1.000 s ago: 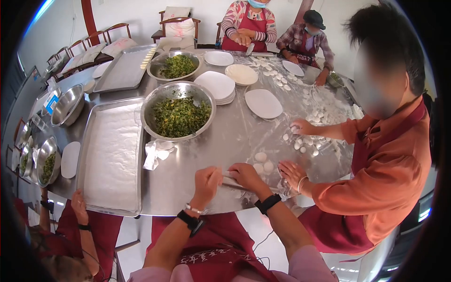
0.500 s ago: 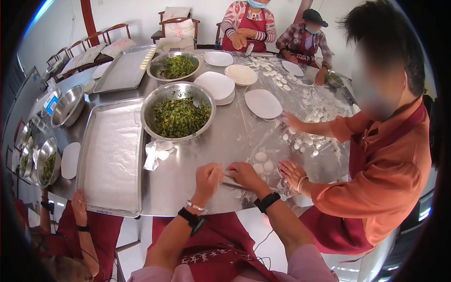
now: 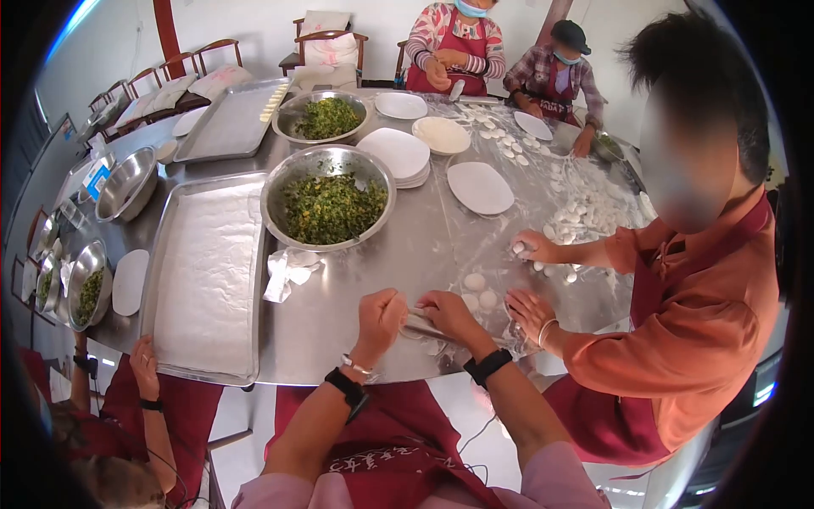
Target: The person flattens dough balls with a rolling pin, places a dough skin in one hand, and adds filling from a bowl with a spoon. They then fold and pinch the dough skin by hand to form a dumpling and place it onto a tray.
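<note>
Near the table's front edge, my right hand (image 3: 449,314) is wrapped over a rolling pin (image 3: 430,329), which slants down to the right. My left hand (image 3: 381,321) is closed beside the pin's left end; its fingertips are hidden, and a pale edge of what looks like dough shows between the hands. Several small flattened dough pieces (image 3: 487,299) lie just beyond my right hand. A co-worker's hand (image 3: 530,314) rests on the floured table to their right, while that person's other hand (image 3: 536,247) grasps small dough pieces.
A steel bowl of chopped green filling (image 3: 332,208) stands ahead, beside a lined tray (image 3: 208,271) and a crumpled white cloth (image 3: 290,271). Stacked plates (image 3: 394,154) and a single plate (image 3: 480,187) lie farther back. Many dough pieces (image 3: 585,208) cover the right side. Other people stand around.
The co-worker's far hand has gone from lying flat on the table to closing around dough pieces. My hands stay at the rolling pin with only a slight shift; the view has tilted a little.
</note>
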A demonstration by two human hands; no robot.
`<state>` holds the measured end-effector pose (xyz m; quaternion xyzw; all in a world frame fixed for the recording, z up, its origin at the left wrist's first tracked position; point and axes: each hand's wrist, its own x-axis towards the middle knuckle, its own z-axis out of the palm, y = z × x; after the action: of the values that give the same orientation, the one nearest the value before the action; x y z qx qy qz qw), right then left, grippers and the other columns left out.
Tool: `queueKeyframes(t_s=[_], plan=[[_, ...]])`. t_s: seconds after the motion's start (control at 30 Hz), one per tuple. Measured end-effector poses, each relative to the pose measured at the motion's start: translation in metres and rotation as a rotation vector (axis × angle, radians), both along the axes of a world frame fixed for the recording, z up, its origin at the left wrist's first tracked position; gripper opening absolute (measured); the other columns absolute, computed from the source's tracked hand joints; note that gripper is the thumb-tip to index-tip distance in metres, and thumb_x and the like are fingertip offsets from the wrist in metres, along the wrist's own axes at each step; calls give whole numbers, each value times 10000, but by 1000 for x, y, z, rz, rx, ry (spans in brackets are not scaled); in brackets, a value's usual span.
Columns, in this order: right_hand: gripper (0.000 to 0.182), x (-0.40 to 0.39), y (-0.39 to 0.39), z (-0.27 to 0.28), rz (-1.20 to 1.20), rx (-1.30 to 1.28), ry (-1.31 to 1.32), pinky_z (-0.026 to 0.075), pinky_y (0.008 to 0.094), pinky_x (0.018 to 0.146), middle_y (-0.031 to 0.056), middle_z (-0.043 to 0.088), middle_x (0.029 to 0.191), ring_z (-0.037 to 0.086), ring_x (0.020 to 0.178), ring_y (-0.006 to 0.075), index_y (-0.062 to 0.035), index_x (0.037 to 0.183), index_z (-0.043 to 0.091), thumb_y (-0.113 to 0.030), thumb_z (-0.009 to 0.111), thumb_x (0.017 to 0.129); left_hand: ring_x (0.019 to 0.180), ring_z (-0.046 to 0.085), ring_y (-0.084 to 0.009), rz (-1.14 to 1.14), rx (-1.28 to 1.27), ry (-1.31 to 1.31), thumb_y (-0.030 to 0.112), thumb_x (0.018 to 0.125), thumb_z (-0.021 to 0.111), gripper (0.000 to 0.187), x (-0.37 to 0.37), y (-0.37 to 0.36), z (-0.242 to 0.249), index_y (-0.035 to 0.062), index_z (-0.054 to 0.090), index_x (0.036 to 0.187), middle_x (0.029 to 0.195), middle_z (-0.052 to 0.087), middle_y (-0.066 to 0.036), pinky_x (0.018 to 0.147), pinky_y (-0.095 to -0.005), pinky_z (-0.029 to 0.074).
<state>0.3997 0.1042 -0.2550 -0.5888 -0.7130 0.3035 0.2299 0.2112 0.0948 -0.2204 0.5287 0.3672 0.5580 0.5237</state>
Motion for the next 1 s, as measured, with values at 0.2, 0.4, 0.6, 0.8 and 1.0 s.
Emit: queueKeyframes(t_s=[0.2,0.4,0.6,0.8,1.0], plan=[[213,-16,-12,17,72,-29,-80,501,446,755,170,686,879,649,850,364,-52,936,703,-222,630,831,483,472,-102,-42,144,194,76,899,530,320,-23,-57,-4,9,493,588,526,516,-50,459,-306,361],[221,-1,-9,13,98,-80,-62,499,447,743,167,692,866,653,838,360,-48,905,711,-241,626,839,486,477,-102,5,102,165,72,900,527,313,-16,-35,-3,21,506,592,533,530,-50,455,-311,359],[220,-10,3,13,63,-7,-67,502,443,741,167,695,865,658,826,356,-52,913,715,-239,627,836,483,478,-108,41,66,72,79,907,515,314,-4,-9,-2,27,519,597,534,532,-52,456,-307,360],[213,-19,-6,14,60,-36,-44,507,428,739,163,692,846,656,813,354,-55,909,716,-237,637,832,535,505,-108,-104,138,271,62,928,454,344,-30,-75,-6,-7,506,595,567,551,-58,514,-273,391],[207,-1,0,9,79,-33,-45,506,408,735,166,691,857,658,818,343,-41,912,710,-219,645,829,501,490,-103,-7,45,82,81,929,489,345,-7,-9,-10,-1,506,594,538,529,-50,473,-285,373]])
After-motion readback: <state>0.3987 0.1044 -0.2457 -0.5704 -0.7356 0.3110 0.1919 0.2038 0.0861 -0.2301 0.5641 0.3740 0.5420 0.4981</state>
